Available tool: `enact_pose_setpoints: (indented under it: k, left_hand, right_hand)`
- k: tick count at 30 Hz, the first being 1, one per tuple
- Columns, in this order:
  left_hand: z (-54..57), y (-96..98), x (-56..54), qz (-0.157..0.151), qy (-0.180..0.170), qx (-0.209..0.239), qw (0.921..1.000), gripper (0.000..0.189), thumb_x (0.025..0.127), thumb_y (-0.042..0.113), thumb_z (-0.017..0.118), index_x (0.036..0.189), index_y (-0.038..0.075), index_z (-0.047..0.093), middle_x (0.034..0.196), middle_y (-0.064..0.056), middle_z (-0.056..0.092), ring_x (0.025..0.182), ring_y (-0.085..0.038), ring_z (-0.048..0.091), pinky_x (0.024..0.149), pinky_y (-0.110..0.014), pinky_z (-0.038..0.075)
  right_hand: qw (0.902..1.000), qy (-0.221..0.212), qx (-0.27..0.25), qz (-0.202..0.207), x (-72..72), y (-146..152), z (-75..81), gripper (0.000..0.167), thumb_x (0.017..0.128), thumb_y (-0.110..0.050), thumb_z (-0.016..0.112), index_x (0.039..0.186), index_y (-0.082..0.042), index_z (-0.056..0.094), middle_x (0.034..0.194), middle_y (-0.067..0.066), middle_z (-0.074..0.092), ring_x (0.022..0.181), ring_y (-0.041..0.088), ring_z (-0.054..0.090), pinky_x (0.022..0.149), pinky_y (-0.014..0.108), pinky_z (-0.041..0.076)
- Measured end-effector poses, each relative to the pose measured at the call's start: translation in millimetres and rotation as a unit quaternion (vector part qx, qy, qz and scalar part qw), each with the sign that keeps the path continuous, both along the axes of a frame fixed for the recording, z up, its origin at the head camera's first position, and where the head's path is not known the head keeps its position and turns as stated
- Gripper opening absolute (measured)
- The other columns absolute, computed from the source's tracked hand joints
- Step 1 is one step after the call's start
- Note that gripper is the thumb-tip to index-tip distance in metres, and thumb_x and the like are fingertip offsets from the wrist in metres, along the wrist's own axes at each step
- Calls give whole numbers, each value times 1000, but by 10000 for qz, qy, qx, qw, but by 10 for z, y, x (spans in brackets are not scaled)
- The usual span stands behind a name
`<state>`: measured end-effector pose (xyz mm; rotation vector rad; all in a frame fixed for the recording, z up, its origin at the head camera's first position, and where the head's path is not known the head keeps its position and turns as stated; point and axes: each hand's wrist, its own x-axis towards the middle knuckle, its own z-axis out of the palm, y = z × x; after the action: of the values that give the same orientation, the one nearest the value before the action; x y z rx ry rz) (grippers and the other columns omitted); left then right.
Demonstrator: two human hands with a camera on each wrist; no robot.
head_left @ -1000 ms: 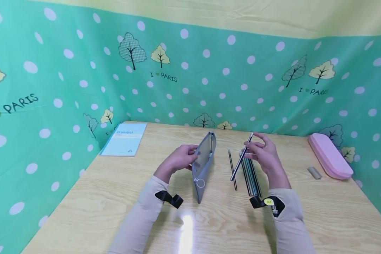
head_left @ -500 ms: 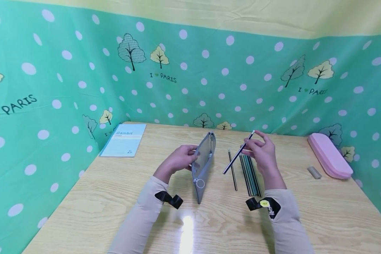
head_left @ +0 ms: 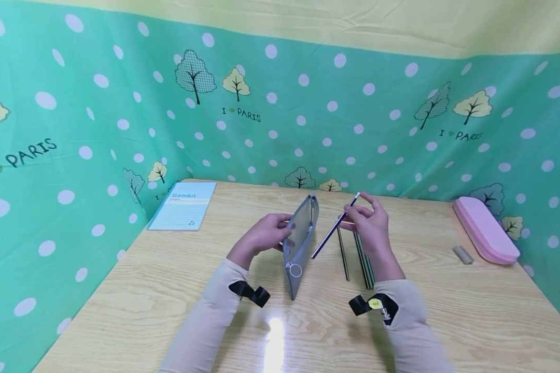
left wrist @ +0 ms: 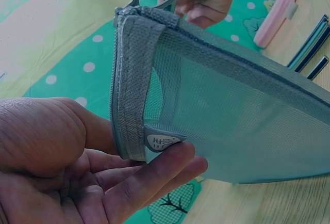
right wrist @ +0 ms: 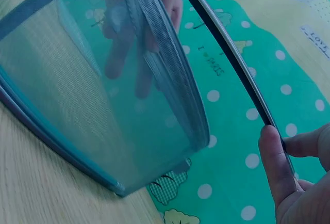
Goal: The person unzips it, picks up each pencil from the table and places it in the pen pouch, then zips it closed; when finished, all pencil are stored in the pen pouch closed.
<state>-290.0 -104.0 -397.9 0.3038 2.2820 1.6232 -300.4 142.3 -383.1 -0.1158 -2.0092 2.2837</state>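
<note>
The right hand [head_left: 371,228] pinches a pencil [head_left: 329,234] between its fingertips, now nearer the pouch than before. The left hand [head_left: 263,235] grips the pouch [head_left: 301,254], which remains in place. Loose pencils [head_left: 364,262] lie below the right fingers; farther right lie an eraser [head_left: 463,254] and pink case [head_left: 487,230].

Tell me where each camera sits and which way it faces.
Head: worn on the head, facing forward and down at the table; left hand, right hand and sleeves show.
Left wrist: worn there, facing the mesh pouch; both hands show.
Right wrist: worn there, facing the held pencil and mesh pouch; both hands show.
Both wrist views share the mesh pouch and green cloth.
</note>
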Motion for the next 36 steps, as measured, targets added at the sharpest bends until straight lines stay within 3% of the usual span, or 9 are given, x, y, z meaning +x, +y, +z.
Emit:
enact_pose_setpoints:
  k: [11, 17, 26, 36]
  left_hand:
    - [1, -5, 8, 10, 2, 22, 10000, 49, 105, 0, 48, 152, -9, 40, 136, -30, 62, 103, -38, 73, 77, -39, 66]
    - [10, -2, 17, 34, 6, 15, 10000, 49, 105, 0, 48, 152, -9, 40, 136, -30, 62, 103, -38, 73, 77, -39, 66]
    - [4, 43, -1, 12, 8, 15, 10000, 49, 104, 0, 49, 152, -9, 41, 137, -29, 62, 104, -38, 73, 76, -38, 66]
    - [-12, 22, -35, -2, -29, 1, 10000, 49, 105, 0, 48, 153, -8, 40, 137, -29, 61, 106, -38, 72, 76, -39, 66]
  right_hand:
    - [9965, 351, -349, -676, 4, -198, -31, 63, 99, 0, 65, 156, -8, 37, 94, 4, 65, 70, 8, 72, 70, 24, 65]
    - [9968, 404, -293, -631, 21, -255, -34, 66, 98, 2, 65, 157, -6, 36, 91, 2, 63, 69, 7, 72, 69, 23, 65]
    - [9973, 518, -179, -479, -30, -401, -42, 65, 97, 4, 65, 155, -10, 41, 100, 9, 63, 70, 10, 73, 68, 28, 66]
    - [9983, 451, 357, -92, -43, -512, -2, 65, 96, 3, 66, 155, -10, 43, 104, 11, 64, 69, 8, 72, 67, 29, 66]
